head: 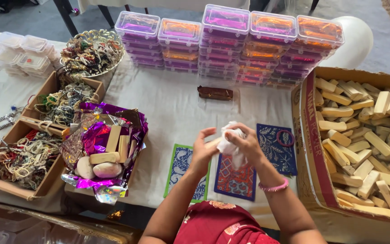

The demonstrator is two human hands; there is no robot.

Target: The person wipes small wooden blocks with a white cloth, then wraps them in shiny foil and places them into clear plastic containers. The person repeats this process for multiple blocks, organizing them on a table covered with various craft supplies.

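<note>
Both hands meet just above the near middle of the desk (177, 104), which is covered in a white cloth. The right hand (248, 143) has its fingers closed around a crumpled white cloth (229, 142), pressing it against a pale wooden block (212, 143) that the left hand (202, 151) grips from the other side, fingers curled, thumb raised. A pink bangle (274, 186) sits on the right wrist.

Under the hands lie three patterned cards: a green-bordered blue and white card (182, 169), a red and blue card (234, 180) and a dark blue card (277, 149) with a pink ring on it.

To the right, an open cardboard box (310, 149) holds many pale wooden blocks. To the left, a purple foil-lined tray (102, 151) holds a few blocks and rounded soaps, beside a brown cardboard tray of beaded jewellery (28, 156). At the far edge stand stacks of clear plastic boxes (231, 43) with purple and orange contents, a small brown bar (215, 93) before them.
</note>
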